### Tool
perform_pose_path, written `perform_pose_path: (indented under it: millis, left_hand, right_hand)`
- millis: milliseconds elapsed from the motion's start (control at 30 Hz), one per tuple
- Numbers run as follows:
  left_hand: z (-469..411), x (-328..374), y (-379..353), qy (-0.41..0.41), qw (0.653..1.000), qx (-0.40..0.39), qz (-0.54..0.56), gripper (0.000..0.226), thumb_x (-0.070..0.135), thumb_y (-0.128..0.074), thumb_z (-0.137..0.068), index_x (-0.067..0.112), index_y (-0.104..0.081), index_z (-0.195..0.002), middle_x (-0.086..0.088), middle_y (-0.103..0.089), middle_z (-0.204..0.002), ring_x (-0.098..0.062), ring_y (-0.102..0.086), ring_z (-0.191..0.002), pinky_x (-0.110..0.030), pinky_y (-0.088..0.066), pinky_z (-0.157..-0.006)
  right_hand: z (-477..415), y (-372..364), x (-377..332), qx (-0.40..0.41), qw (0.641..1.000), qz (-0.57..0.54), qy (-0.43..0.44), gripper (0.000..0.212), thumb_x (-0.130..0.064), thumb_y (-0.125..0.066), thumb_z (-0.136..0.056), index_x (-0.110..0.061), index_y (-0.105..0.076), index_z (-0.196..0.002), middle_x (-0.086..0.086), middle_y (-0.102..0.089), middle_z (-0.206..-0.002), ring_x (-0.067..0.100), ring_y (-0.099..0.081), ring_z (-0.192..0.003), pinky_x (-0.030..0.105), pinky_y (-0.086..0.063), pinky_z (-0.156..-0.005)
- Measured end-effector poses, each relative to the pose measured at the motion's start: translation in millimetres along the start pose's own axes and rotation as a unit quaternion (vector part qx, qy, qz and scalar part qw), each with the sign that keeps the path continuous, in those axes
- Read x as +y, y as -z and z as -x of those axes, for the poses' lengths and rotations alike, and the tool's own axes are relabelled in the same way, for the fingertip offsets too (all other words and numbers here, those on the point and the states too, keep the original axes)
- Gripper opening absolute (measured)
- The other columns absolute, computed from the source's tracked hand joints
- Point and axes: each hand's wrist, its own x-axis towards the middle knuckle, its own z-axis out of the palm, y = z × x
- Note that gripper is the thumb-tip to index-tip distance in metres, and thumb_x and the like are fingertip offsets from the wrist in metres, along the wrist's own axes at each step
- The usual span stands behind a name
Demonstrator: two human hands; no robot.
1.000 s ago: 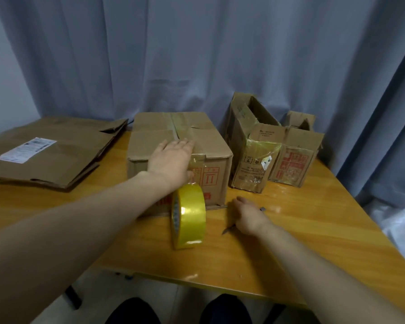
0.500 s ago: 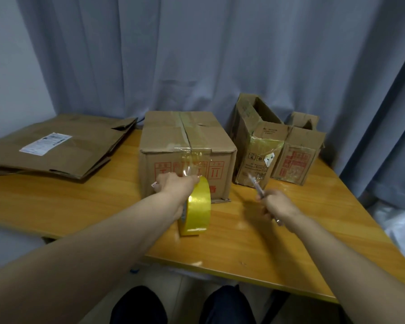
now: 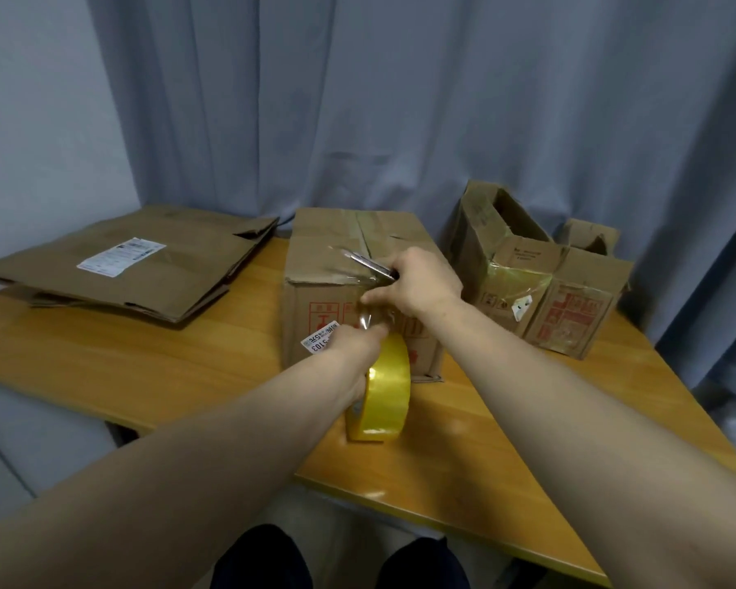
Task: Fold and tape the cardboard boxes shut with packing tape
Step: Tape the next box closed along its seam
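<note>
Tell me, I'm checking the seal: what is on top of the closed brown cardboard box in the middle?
Glossy clear tape runs along its centre seam; the right hand holds a slim silver cutter over the front edge. That hand hides the seam's front end.

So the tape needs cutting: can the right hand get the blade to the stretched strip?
Probably yes: the right hand grips the cutter just above the strip, which the left hand holds taut with the roll; nothing lies between.
</note>
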Motion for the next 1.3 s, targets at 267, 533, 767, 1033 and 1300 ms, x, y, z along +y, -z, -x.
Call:
perform_pose_path:
  millis: [267, 533, 767, 1033, 1300]
  left_hand:
    - [-3.6, 8.1, 8.1, -0.005, 0.998, -0.005, -0.059, 0.031, 0.029, -0.065, -0.085, 0.01, -0.05, -0.104, -0.006, -0.053, -0.083, -0.023, -0.056, -0.086, -0.034, -0.047, -0.088]
    - [-2.3, 4.5, 21.7, 0.052, 0.995, -0.008, -0.086, 0.032, 0.036, -0.058, -0.09, 0.01, -0.052, -0.109, -0.01, -0.06, -0.104, -0.028, -0.058, -0.105, -0.041, -0.049, -0.096]
    - [-4.8, 4.6, 17.9, 0.079, 0.993, -0.042, -0.075, 0.015, 0.025, -0.05, -0.096, 0.01, -0.051, -0.094, -0.011, -0.059, -0.098, -0.025, -0.06, -0.089, -0.035, -0.053, -0.082]
    - [-3.2, 4.7, 12.6, 0.051, 0.994, -0.019, -0.091, 0.02, 0.02, -0.046, -0.096, 0.007, -0.051, -0.111, -0.01, -0.059, -0.104, -0.026, -0.057, -0.098, -0.038, -0.049, -0.092]
    - [-4.4, 7.8, 12.5, 0.042, 0.992, -0.018, -0.119, 0.02, 0.023, -0.046, -0.097, 0.006, -0.056, -0.102, -0.008, -0.058, -0.098, -0.025, -0.057, -0.097, -0.035, -0.049, -0.088]
  right_hand:
    - [-7.0, -14.5, 0.9, 0.049, 0.997, 0.054, -0.004, 0.036, -0.044, -0.072, -0.078, -0.035, -0.067, -0.112, 0.0, -0.066, -0.097, 0.023, -0.06, -0.102, 0.027, -0.033, -0.064]
    - [-7.8, -3.7, 4.3, -0.018, 0.998, -0.056, 0.015, 0.035, -0.06, -0.074, -0.065, -0.029, -0.072, -0.082, -0.007, -0.064, -0.073, 0.016, -0.063, -0.081, 0.031, -0.044, -0.065]
    - [24.1, 26.7, 22.0, -0.035, 0.99, -0.06, 0.125, 0.028, -0.039, -0.038, -0.1, -0.037, -0.052, -0.076, -0.01, -0.056, -0.072, 0.016, -0.056, -0.079, 0.042, -0.048, -0.081]
    - [34.3, 27.0, 25.4, -0.074, 0.933, 0.318, 0.151, 0.028, -0.033, -0.038, -0.101, -0.026, -0.06, -0.117, 0.002, -0.063, -0.114, 0.026, -0.057, -0.108, 0.031, -0.035, -0.066]
    - [35.0, 5.8, 17.9, -0.103, 0.884, 0.423, 0.172, 0.025, -0.006, -0.045, -0.092, -0.015, -0.064, -0.106, 0.004, -0.063, -0.102, 0.028, -0.06, -0.098, 0.031, -0.039, -0.066]
